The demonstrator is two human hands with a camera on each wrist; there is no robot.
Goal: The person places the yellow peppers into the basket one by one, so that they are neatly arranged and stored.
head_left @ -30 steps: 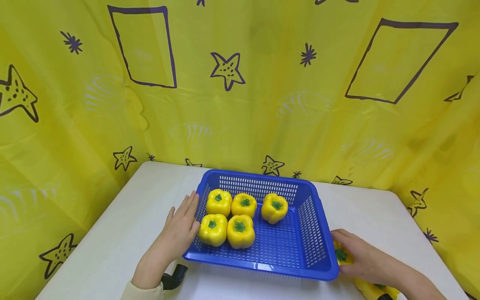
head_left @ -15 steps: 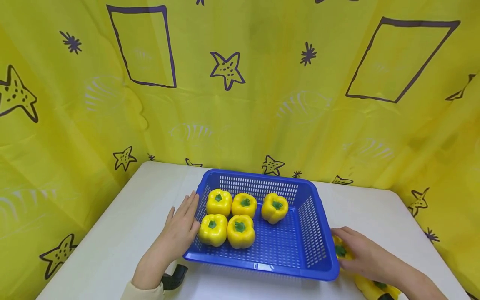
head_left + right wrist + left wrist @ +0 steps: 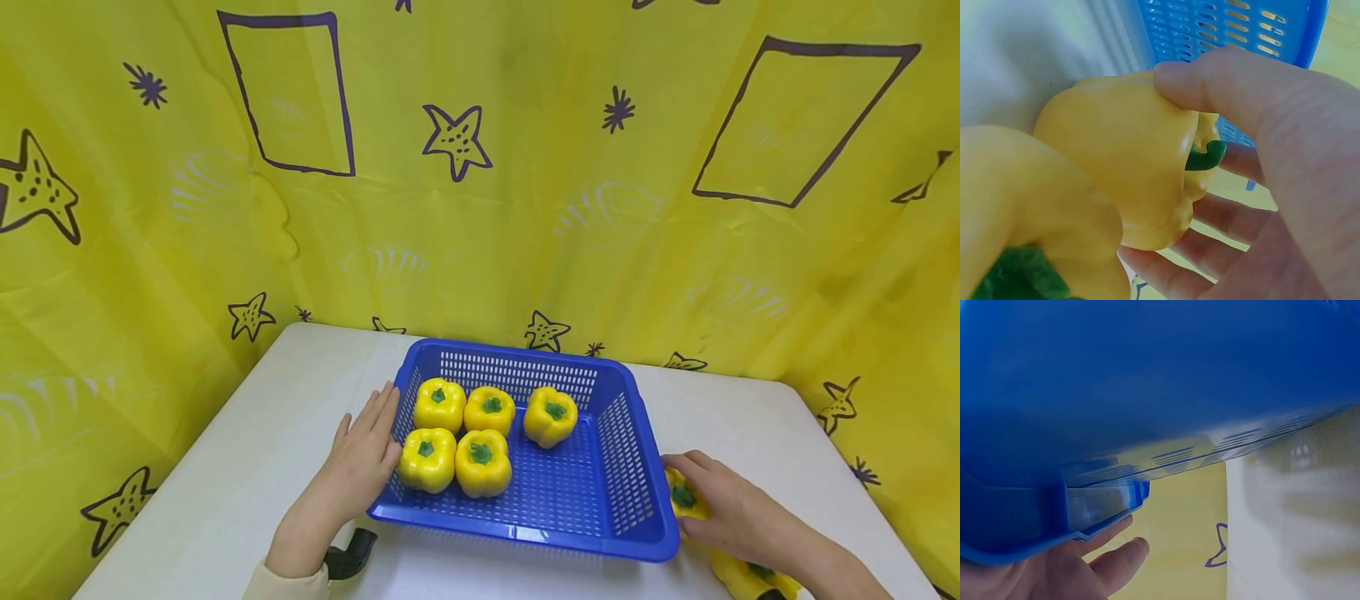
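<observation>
A blue plastic basket (image 3: pixel 570 533) holds several yellow bell peppers (image 3: pixel 482 463), mostly grouped at its left side. My left hand (image 3: pixel 358 458) lies with straight fingers against the basket's left rim. Outside the basket's right wall, my right hand (image 3: pixel 723 508) grips a yellow bell pepper (image 3: pixel 1116 150) around its sides. In the right wrist view the thumb rests on one side of that pepper and the fingers reach round the other, with its green stem towards the palm. A second yellow bell pepper (image 3: pixel 1029 200) lies close by, partly under the right forearm in the head view.
The basket stands on a white table (image 3: pixel 247 417). A yellow curtain (image 3: pixel 510 233) with drawn starfish hangs behind and along the sides. A black curved piece (image 3: pixel 351 554) shows beside the left wrist.
My right hand has shifted slightly on the pepper beside the basket. The left hand, basket and peppers inside look unmoved.
</observation>
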